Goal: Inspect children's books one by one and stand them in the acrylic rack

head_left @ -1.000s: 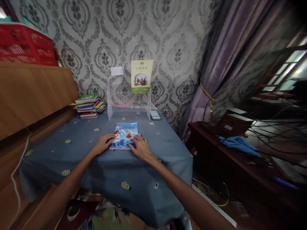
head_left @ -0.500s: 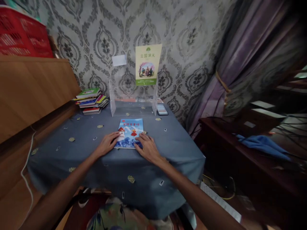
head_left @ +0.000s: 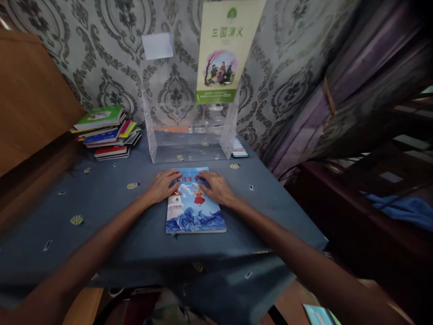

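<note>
A blue book (head_left: 196,212) lies flat on the table, its cover printed with waves, a white tower and a red figure. My left hand (head_left: 164,186) rests at its upper left edge, fingers stretched onto the cover. On the upper right part of the cover lies my right hand (head_left: 218,187), its fingers spread. Neither hand grips the book. Behind it stands a clear acrylic stand (head_left: 189,155). A pale green and yellow book (head_left: 219,52) leans upright at the stand's upper right.
A pile of books (head_left: 104,131) sits at the back left of the cloth-covered table (head_left: 111,203). A phone-like item (head_left: 239,148) lies right of the stand. Dark red furniture (head_left: 338,207) is at the right, a wooden cabinet (head_left: 34,99) at the left.
Both hands have moved from the book's lower sides up to its upper part. The view has come closer to the table, and the book looks larger.
</note>
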`<state>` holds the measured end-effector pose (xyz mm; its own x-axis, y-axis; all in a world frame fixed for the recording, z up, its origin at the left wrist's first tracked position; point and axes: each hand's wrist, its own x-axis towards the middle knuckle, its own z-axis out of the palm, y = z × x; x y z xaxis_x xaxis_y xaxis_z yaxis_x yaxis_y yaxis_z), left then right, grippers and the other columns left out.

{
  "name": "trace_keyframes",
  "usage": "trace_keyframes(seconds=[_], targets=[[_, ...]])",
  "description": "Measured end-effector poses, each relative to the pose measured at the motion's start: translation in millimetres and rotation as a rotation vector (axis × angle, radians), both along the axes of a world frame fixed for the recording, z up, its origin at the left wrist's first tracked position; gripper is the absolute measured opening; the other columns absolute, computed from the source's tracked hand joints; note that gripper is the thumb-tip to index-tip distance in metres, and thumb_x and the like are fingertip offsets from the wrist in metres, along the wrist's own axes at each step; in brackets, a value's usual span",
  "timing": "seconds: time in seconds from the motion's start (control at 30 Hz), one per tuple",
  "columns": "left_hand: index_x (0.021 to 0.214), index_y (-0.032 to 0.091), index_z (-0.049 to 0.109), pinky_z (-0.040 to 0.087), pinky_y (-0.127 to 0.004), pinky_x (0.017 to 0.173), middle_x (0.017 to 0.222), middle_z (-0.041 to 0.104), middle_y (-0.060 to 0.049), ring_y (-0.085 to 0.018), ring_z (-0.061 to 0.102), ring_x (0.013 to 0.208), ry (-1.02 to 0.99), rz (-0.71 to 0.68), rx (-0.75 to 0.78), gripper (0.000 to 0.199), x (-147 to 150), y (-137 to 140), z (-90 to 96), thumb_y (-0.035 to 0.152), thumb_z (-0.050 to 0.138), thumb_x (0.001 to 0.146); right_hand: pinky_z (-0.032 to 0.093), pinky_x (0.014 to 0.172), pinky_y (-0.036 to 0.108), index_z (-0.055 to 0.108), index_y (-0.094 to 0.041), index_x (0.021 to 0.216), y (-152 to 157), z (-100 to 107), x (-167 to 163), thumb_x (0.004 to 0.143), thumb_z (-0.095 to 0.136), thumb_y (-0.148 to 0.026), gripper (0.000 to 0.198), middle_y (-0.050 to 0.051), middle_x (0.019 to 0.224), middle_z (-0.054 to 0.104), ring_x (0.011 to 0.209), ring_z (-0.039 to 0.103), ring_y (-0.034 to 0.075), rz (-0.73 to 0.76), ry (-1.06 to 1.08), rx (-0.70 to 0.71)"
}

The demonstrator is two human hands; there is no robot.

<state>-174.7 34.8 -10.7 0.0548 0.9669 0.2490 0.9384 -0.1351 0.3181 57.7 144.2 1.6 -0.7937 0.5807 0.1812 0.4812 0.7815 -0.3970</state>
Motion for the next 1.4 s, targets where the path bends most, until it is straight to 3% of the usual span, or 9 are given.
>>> trace_keyframes(seconds=[0.2, 0.47, 0.63, 1.0, 1.1, 1.17, 1.3, 1.4], targets=[[0.14, 0.022, 0.056, 0.036, -0.049, 0.114, 0.151, 0.051, -0.01, -0.026, 0.043, 0.142, 0.034, 0.0, 0.01, 0.043, 1, 5, -2.5, 0.034, 0.042, 0.101, 0.036, 0.115, 0.053, 0.062, -0.019, 0.129, 32, -17, -10, 0.095, 0.05, -0.024, 0.036, 0.013, 0.139, 0.063, 0.133, 0.055, 0.027, -0.066, 0.098, 0.031], [0.141, 0.02, 0.054, 0.038, -0.046, 0.114, 0.153, 0.048, -0.01, -0.024, 0.042, 0.143, 0.098, -0.001, 0.056, 0.043, 4, 5, -8.7, 0.031, 0.039, 0.102, 0.041, 0.113, 0.052, 0.065, -0.022, 0.126, 32, -20, -8, 0.095, 0.049, -0.026, 0.035, 0.01, 0.136, 0.065, 0.13, 0.057, 0.027, -0.035, 0.166, 0.055], [0.142, 0.019, 0.053, 0.038, -0.048, 0.114, 0.154, 0.047, -0.011, -0.024, 0.042, 0.144, 0.113, 0.006, 0.04, 0.044, 11, -6, -9.8, 0.03, 0.037, 0.103, 0.043, 0.112, 0.05, 0.064, -0.016, 0.127, 19, -15, -3, 0.095, 0.046, -0.024, 0.038, 0.015, 0.137, 0.064, 0.13, 0.057, 0.028, 0.009, 0.138, 0.1], [0.146, 0.019, 0.048, 0.032, -0.051, 0.119, 0.157, 0.042, -0.012, -0.024, 0.036, 0.147, 0.082, -0.004, -0.05, 0.045, 57, -89, -0.8, 0.031, 0.033, 0.105, 0.035, 0.117, 0.057, 0.054, -0.018, 0.141, -59, -11, 52, 0.101, 0.039, -0.032, 0.045, 0.014, 0.149, 0.053, 0.141, 0.046, 0.027, 0.095, 0.03, 0.111], [0.149, 0.025, 0.044, 0.029, -0.052, 0.121, 0.159, 0.04, -0.01, -0.024, 0.035, 0.148, 0.047, -0.116, -0.086, 0.046, 61, -122, 9.0, 0.036, 0.038, 0.105, 0.034, 0.118, 0.057, 0.053, -0.02, 0.142, -73, -12, 67, 0.1, 0.041, -0.031, 0.045, 0.013, 0.152, 0.049, 0.143, 0.043, 0.027, 0.112, 0.041, 0.077], [0.154, 0.031, 0.034, 0.025, -0.053, 0.123, 0.161, 0.035, -0.008, -0.026, 0.033, 0.149, 0.027, -0.269, -0.115, 0.057, 58, -145, 17.9, 0.046, 0.048, 0.102, 0.034, 0.118, 0.058, 0.054, -0.022, 0.142, -78, -15, 79, 0.1, 0.043, -0.03, 0.044, 0.012, 0.153, 0.049, 0.144, 0.042, 0.027, 0.113, 0.067, 0.057], [0.16, 0.032, 0.017, 0.023, -0.058, 0.122, 0.164, 0.026, -0.013, -0.033, 0.027, 0.151, 0.043, -0.454, -0.192, 0.107, 50, -180, 30.1, 0.068, 0.072, 0.076, 0.035, 0.119, 0.056, 0.048, -0.026, 0.147, -88, -21, 113, 0.1, 0.041, -0.023, 0.047, 0.009, 0.153, 0.049, 0.144, 0.042, 0.024, 0.177, 0.111, 0.047], [0.16, 0.03, 0.015, 0.023, -0.061, 0.121, 0.165, 0.023, -0.014, -0.035, 0.023, 0.152, 0.133, -0.43, -0.245, 0.118, 53, -188, 26.2, 0.054, 0.086, 0.069, 0.034, 0.12, 0.055, 0.033, -0.031, 0.155, -98, -18, 137, 0.096, 0.042, -0.015, 0.061, 0.005, 0.159, 0.04, 0.148, 0.036, 0.022, 0.268, 0.096, 0.065]])
